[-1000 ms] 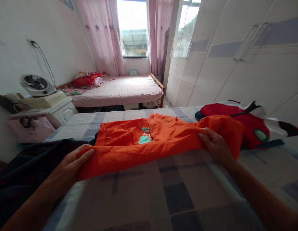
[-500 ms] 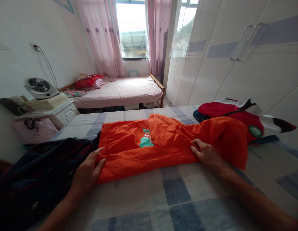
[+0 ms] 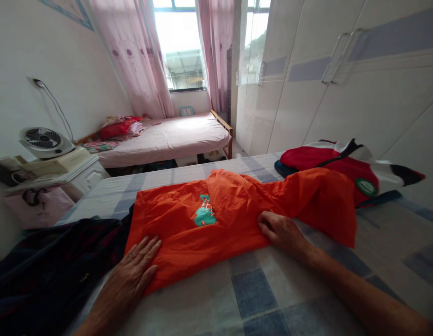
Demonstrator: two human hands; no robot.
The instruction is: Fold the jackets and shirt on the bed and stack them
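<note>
An orange shirt (image 3: 181, 247) with a teal and white print lies partly folded across the bed, its near side turned over in a long strip. My left hand (image 3: 132, 266) rests flat on the shirt's left end, fingers stretched out. Further right, my right hand (image 3: 282, 233) has its fingers curled and pinched on the shirt's near edge. Beyond that hand, a loose, bunched part of the shirt spreads to the right. Cloth beneath my right fingertips is hidden.
Dark clothing (image 3: 52, 261) lies at the left on the checked bedsheet (image 3: 254, 291). A red, white and black garment (image 3: 314, 156) is heaped at the right. Past this bed stand a second bed (image 3: 174, 137), a small fan (image 3: 45, 140) on a cabinet, and a white wardrobe (image 3: 324, 107).
My left hand has gone from gripping the shirt's left edge to lying flat on it. My right hand has shifted left along the near edge. The view has turned slightly right.
</note>
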